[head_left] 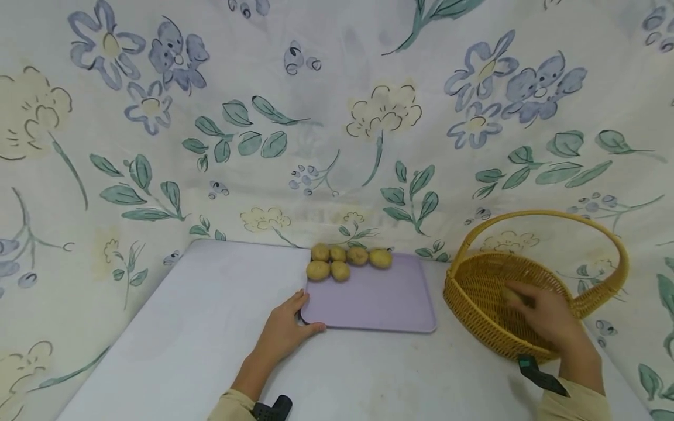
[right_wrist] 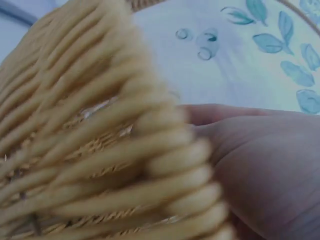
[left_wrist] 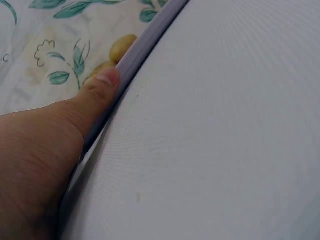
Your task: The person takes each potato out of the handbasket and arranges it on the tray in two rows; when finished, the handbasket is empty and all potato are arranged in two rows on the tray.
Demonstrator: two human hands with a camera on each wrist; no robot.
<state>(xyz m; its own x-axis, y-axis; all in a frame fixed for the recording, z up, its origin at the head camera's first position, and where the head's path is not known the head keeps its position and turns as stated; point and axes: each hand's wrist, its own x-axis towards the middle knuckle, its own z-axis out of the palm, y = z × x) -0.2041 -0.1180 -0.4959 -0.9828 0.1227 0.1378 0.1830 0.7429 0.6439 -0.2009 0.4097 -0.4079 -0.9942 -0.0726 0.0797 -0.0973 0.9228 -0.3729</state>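
A lilac tray lies on the white table, with several potatoes in two rows at its back left. My left hand grips the tray's near left corner, fingers along the left side and thumb at the front edge. In the left wrist view, the thumb lies against the rim. To the right stands a wicker basket with a tall hoop handle. Inside it, my right hand holds a potato at its fingertips, blurred. The basket's wall partly hides that hand in the right wrist view.
The white table carries the tray and basket. A floral cloth hangs behind its back edge. The basket's handle arches above and beyond the right hand, and the basket's woven rim stands between that hand and the tray.
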